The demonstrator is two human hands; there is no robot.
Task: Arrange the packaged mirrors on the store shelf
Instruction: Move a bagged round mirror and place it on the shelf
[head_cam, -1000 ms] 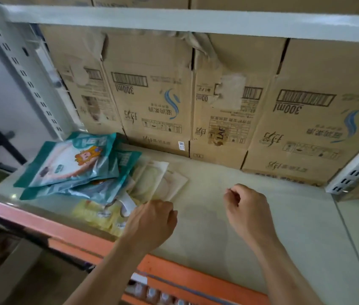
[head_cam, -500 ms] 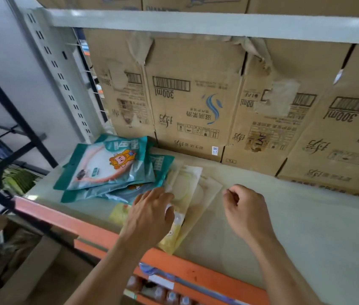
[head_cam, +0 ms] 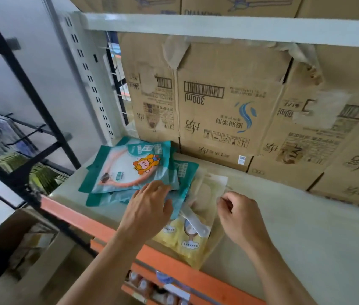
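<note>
The packaged mirrors lie at the left end of the shelf (head_cam: 306,227), in two loose heaps that overlap. The teal packets (head_cam: 130,170) are stacked flat towards the corner; the top one shows a round mirror with a pinkish-orange rim through its clear window and carries a cartoon figure in orange and yellow. Just beside them, partly tucked under their right edge, are the yellow packets (head_cam: 187,241), with a white handled mirror visible inside one; their near end overhangs the orange front rail (head_cam: 75,216). The left hand (head_cam: 147,210) lies spread, fingers straight, on the seam where teal meets yellow. The right hand (head_cam: 240,219) sits apart from it at the right edge of the yellow packets, fingers curled; I cannot tell whether they pinch the wrapping. Behind, a row of worn cardboard boxes (head_cam: 229,111) walls off the back of the shelf right up to the upper shelf (head_cam: 218,29), standing upside down: "300ml" reads inverted under a barcode, beside a blue wave mark and Chinese characters. The small labels on the yellow packets are too small to read. A slotted white upright (head_cam: 86,69) closes the left side, a black rack (head_cam: 20,84) stands beyond it, and small bottles (head_cam: 143,282) show below the rail.
</note>
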